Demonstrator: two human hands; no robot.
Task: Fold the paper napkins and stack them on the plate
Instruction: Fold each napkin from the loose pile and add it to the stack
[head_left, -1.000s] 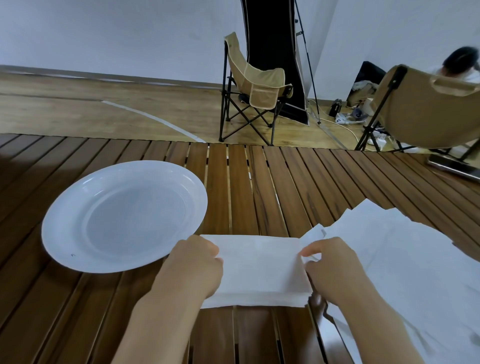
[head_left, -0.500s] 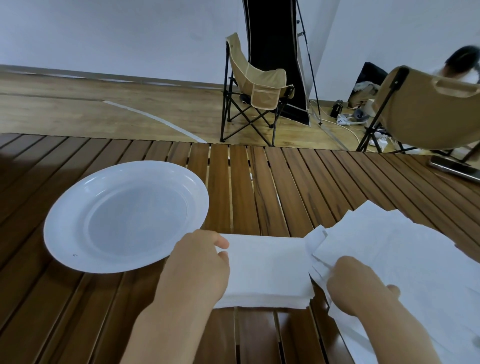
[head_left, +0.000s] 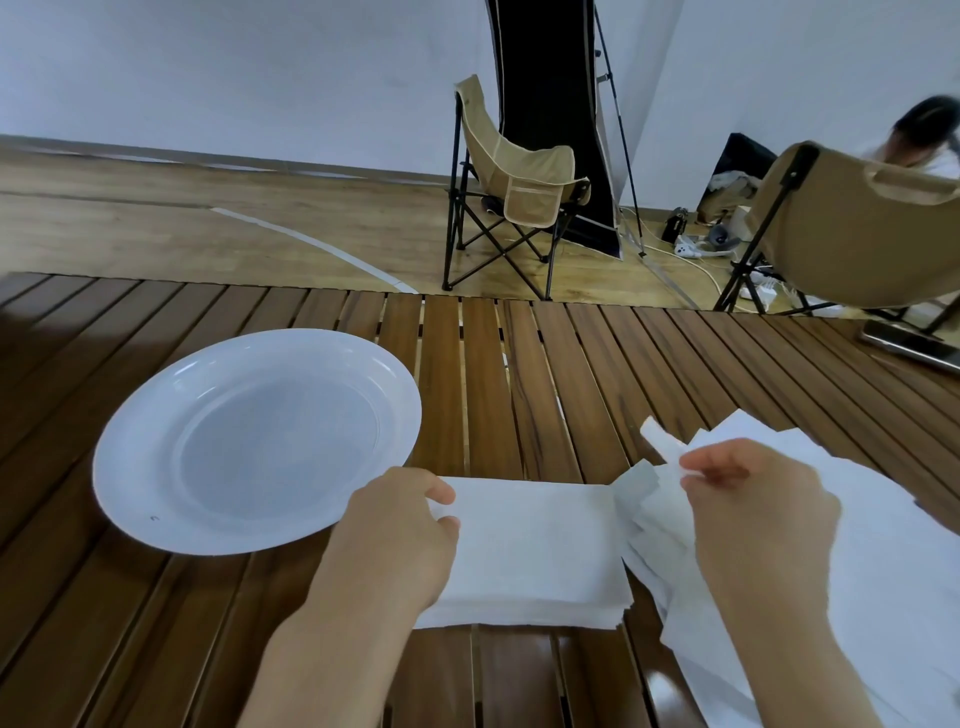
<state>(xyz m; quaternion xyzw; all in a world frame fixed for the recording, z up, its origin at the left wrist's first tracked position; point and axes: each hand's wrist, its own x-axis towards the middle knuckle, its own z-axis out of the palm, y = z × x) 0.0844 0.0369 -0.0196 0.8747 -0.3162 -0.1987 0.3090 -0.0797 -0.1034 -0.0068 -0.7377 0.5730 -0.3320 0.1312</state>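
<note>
Folding step under way, plate not yet loaded.
Right hand (head_left: 758, 525) pinching a loose napkin corner (head_left: 662, 447); left hand (head_left: 400, 540) gripping the folded napkin (head_left: 535, 545) at 6 o'clock; plate (head_left: 135, 467) at 9 o'clock. Next, probably: folded napkin onto plate.

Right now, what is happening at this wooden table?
A person is folding paper napkins. The left hand holds the left end of a folded napkin lying on the slatted table. The right hand pinches a corner of a sheet from the loose napkin pile on the right. The white plate on the left holds no napkin yet.
</note>
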